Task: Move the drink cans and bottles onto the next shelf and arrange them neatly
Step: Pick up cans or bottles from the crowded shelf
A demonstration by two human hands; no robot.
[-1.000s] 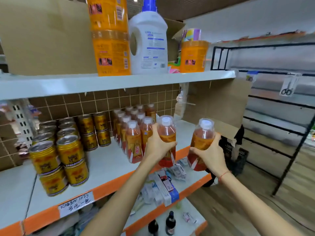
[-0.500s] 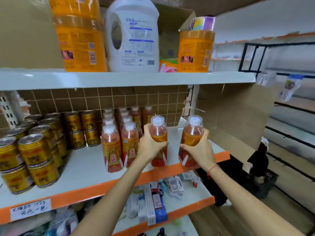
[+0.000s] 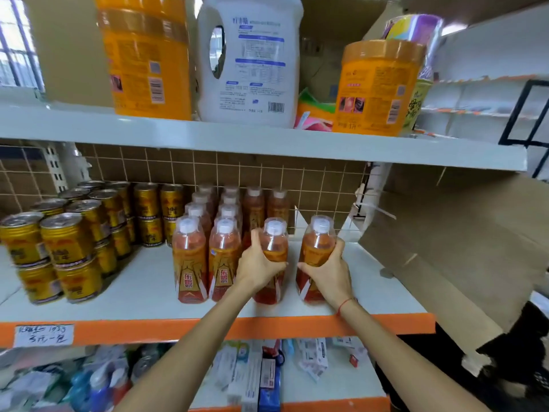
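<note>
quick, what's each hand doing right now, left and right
Left hand: closed around an orange drink bottle.
Right hand: closed around another orange bottle.

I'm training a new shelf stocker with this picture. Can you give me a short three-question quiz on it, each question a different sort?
1. True or false: each hand grips one orange drink bottle.
2. Where do the gold cans stand relative to the bottles? A) left B) right C) on the shelf above
3. Fill in: the cans are stacked ___ high.

Key
1. True: left hand holds the left bottle, right hand the right bottle.
2. A
3. Two
</note>
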